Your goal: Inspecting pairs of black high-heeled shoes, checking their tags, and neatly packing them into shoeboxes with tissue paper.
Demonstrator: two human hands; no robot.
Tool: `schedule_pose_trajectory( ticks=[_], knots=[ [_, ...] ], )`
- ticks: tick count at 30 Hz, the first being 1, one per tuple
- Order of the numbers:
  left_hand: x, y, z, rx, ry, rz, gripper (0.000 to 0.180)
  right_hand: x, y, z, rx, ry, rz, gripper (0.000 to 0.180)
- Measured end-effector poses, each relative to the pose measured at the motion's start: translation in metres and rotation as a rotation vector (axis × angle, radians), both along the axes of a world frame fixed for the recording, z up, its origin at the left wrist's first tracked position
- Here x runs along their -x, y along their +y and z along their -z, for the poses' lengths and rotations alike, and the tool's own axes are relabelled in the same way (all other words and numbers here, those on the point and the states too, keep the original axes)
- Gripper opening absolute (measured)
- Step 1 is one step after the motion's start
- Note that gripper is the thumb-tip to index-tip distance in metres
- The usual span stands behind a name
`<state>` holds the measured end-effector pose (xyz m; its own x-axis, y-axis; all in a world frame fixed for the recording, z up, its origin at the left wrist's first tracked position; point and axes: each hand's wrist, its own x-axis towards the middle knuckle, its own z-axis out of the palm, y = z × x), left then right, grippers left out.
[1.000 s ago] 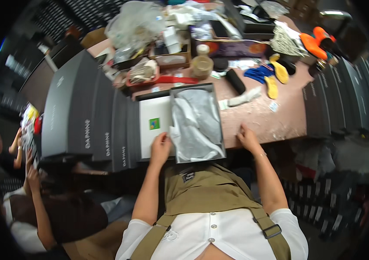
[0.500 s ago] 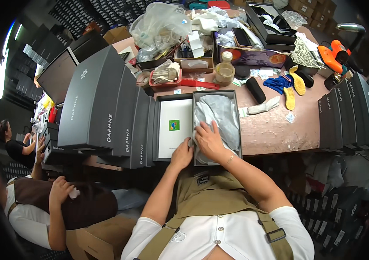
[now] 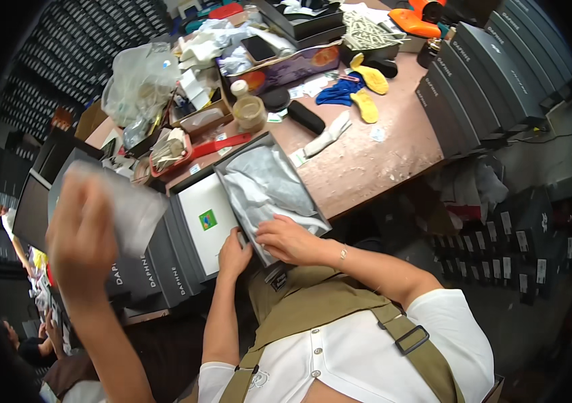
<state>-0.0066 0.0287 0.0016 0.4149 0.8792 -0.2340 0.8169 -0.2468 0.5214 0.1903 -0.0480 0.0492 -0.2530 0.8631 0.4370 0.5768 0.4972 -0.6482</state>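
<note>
Box slants far-left to near-right; your right hand sits lower than before, left hand alongside; fingers bent, grips unclear.

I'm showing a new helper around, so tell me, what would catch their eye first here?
Probably a co-worker's blurred hand with a pale sheet, large at the left. Next, the open grey box near the middle, with the right hand at its whitish tissue paper. Then the orange tool at the top right.

Blur at left, covering at centre
A co-worker's raised hand and pale packet are blurred, hiding part of the dark boxes; tissue paper conceals the inside of the open box.
</note>
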Motion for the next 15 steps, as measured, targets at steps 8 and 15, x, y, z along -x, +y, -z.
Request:
schedule_pose_trajectory(
  ticks=[8, 15],
  knots=[
    [0.006, -0.003, -0.078, 0.016, -0.427, -0.23, 0.018, -0.082, -0.072, -0.007, 0.143, 0.385, 0.548, 0.017],
    [0.052, -0.094, -0.182, 0.377, -0.956, -0.257, 0.035, -0.063, -0.062, -0.026, 0.388, 0.651, 0.316, 0.027]
  ],
)
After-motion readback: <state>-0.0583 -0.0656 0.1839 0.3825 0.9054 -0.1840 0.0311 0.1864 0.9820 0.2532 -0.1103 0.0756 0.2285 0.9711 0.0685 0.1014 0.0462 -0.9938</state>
